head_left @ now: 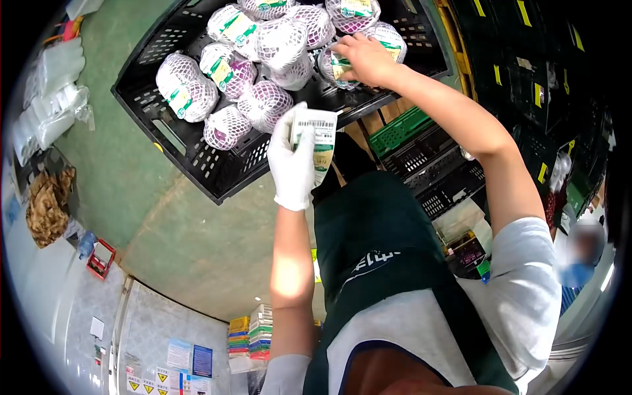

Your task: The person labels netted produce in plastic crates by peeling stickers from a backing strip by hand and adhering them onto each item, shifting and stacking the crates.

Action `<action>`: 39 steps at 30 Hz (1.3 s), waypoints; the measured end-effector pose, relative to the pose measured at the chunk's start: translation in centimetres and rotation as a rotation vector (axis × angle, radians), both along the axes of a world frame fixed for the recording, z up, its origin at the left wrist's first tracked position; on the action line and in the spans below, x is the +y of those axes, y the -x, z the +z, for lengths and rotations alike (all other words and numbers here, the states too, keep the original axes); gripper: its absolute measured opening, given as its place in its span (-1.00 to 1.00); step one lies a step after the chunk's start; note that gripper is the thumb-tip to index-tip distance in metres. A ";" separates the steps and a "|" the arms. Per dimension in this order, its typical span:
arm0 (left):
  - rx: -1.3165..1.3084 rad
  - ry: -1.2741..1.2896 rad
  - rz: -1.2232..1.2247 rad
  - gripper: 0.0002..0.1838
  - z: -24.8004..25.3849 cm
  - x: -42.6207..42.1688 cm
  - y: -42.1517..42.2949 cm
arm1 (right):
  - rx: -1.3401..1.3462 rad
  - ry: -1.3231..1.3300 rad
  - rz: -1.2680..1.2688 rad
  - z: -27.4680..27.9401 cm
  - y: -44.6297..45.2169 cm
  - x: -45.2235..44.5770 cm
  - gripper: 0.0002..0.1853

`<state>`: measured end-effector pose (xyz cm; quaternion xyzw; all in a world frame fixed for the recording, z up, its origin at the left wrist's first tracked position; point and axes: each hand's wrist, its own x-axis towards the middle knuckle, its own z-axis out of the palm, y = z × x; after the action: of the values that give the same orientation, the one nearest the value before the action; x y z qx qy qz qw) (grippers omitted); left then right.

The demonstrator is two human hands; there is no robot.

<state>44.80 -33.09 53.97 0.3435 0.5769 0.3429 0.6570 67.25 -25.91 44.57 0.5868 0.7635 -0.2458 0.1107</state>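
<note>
Left hand (292, 160): pinching labels (322, 137)
Right hand (368, 60): fingers spread on netted pack (334, 67)
Pack: likely firm, bruisable; cup sides

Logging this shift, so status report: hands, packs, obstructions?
Left hand gripping printed labels. Right hand on netted pack, black crate. Neighbouring packs crowd close.

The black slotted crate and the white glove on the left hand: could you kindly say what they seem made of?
The black slotted crate looks like rigid moulded plastic with a low sheen, given its regular cut-outs. The white glove seems matte fabric, possibly knitted, from its soft, close fit; fibre unclear.
</note>
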 end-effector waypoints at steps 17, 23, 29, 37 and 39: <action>0.126 0.329 -0.169 -0.68 -2.0 -2.2 -0.1 | 0.359 -0.286 -0.141 -1.7 -0.5 11.0 -0.57; 0.089 0.304 -0.055 -0.73 -1.7 -2.3 2.3 | 0.129 -0.282 0.045 -0.3 0.7 10.0 -0.41; 0.426 -0.011 -0.059 -0.71 -2.1 2.3 1.4 | 0.229 -0.279 0.081 -5.1 0.9 8.4 -0.28; 1.023 -0.994 -0.851 -0.70 -9.7 13.5 -2.7 | 0.259 -0.336 0.069 -6.7 0.1 8.0 -0.43; 0.825 -0.928 -0.702 -0.63 -9.5 12.4 0.4 | 0.223 -0.300 0.056 -6.1 -0.2 8.0 -0.38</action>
<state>44.44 -20.64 44.46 0.8549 0.4283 0.1633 0.2429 67.43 -17.93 38.47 0.5445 0.8151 -0.1894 -0.0566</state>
